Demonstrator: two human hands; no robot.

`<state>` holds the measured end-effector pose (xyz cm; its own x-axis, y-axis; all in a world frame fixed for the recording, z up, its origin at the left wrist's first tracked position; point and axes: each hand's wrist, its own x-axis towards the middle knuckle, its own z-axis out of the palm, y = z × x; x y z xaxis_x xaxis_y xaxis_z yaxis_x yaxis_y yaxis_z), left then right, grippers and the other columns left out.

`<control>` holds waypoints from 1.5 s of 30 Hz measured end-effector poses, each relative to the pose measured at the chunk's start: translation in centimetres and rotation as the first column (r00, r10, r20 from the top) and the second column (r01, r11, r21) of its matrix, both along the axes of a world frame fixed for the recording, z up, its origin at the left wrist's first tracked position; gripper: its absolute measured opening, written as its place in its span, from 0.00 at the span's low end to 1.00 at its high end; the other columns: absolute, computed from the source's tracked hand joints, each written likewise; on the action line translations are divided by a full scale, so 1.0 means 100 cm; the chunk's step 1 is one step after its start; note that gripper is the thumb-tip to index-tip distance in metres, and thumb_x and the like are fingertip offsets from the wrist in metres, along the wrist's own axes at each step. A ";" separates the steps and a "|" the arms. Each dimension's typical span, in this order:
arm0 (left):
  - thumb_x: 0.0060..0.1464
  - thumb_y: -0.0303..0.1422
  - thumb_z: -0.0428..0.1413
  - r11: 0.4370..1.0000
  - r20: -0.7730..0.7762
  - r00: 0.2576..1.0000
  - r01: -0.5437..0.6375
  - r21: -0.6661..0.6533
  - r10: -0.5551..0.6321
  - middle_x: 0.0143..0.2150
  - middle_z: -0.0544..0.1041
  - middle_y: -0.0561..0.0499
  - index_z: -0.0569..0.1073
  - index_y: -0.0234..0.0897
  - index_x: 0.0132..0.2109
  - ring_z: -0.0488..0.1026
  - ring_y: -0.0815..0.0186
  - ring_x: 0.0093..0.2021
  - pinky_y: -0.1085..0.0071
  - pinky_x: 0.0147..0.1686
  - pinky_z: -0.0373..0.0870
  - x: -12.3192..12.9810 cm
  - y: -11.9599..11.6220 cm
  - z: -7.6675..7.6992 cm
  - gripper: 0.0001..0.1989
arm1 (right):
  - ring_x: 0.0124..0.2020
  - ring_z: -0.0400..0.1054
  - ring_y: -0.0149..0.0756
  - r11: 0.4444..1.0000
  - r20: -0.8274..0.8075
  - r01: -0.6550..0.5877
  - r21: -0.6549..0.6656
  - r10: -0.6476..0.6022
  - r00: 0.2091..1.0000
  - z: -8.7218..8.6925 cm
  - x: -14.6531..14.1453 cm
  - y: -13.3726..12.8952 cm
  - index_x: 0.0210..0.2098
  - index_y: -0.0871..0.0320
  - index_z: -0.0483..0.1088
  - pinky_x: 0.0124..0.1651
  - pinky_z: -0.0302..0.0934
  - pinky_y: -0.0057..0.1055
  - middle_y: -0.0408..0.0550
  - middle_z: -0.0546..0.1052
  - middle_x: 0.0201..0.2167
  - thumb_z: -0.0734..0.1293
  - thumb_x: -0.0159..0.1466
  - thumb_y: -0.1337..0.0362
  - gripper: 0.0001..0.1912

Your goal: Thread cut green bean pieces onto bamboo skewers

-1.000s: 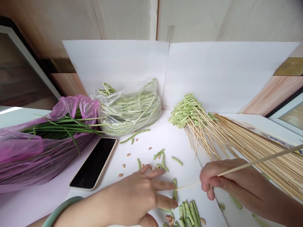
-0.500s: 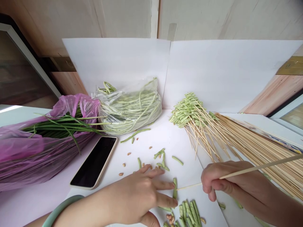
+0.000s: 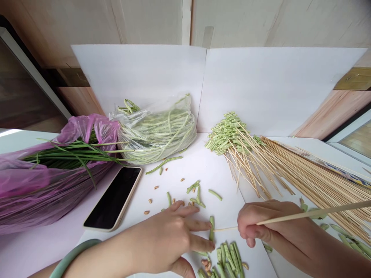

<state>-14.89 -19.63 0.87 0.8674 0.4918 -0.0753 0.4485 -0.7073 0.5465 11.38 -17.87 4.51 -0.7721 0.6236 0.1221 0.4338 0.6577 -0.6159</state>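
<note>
Two hands work close together over a white paper sheet (image 3: pixel 174 181). The left hand (image 3: pixel 165 239), wearing a pale green bangle (image 3: pixel 72 258), lies spread and open, its fingertips pressing on a short bean piece (image 3: pixel 211 227) without gripping it. The right hand (image 3: pixel 269 226) is closed in a tight pinch on a long bamboo skewer (image 3: pixel 313 212), whose tip reaches the bean piece. More cut beans (image 3: pixel 228 258) lie just below, with scattered seeds (image 3: pixel 153 199) beyond the left hand. Farther out sit a bundle of skewered beans (image 3: pixel 228 135), a pile of bare skewers (image 3: pixel 315 177), a clear bag of long beans (image 3: pixel 156 133), a pink bag (image 3: pixel 72 129) holding green stalks (image 3: pixel 72 156), and a phone (image 3: pixel 113 199).
</note>
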 end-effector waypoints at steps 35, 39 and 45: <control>0.52 0.30 0.60 0.987 -0.053 0.988 -0.148 -0.063 0.145 0.38 0.75 0.50 0.77 0.40 0.42 0.71 0.64 0.39 0.71 0.36 0.63 0.004 -0.002 0.011 0.08 | 0.25 0.69 0.28 0.993 -0.184 -0.038 -0.110 0.018 0.983 0.014 0.021 -0.008 0.32 0.51 0.68 0.31 0.62 0.23 0.37 0.72 0.23 0.55 0.71 0.55 0.15; 0.54 0.30 0.58 0.989 -0.034 0.990 -0.141 -0.052 0.139 0.38 0.75 0.50 0.76 0.40 0.41 0.71 0.64 0.40 0.71 0.37 0.63 0.004 -0.005 0.014 0.06 | 0.23 0.68 0.27 0.992 -0.181 -0.056 -0.115 0.034 0.983 0.016 0.016 -0.007 0.32 0.51 0.68 0.30 0.62 0.23 0.38 0.72 0.22 0.55 0.71 0.59 0.14; 0.56 0.30 0.58 0.995 0.053 0.996 -0.060 -0.081 0.065 0.38 0.75 0.49 0.75 0.39 0.40 0.70 0.65 0.42 0.72 0.40 0.64 0.009 -0.006 0.016 0.05 | 0.21 0.69 0.28 0.983 -0.199 -0.039 -0.180 0.003 0.980 0.019 0.011 -0.009 0.30 0.53 0.69 0.27 0.62 0.24 0.40 0.72 0.22 0.56 0.70 0.62 0.16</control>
<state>-13.98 -20.28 2.52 0.8390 0.5397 -0.0690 0.4579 -0.6321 0.6251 12.49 -18.74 6.39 -0.7574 0.6334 0.1587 0.2792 0.5339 -0.7981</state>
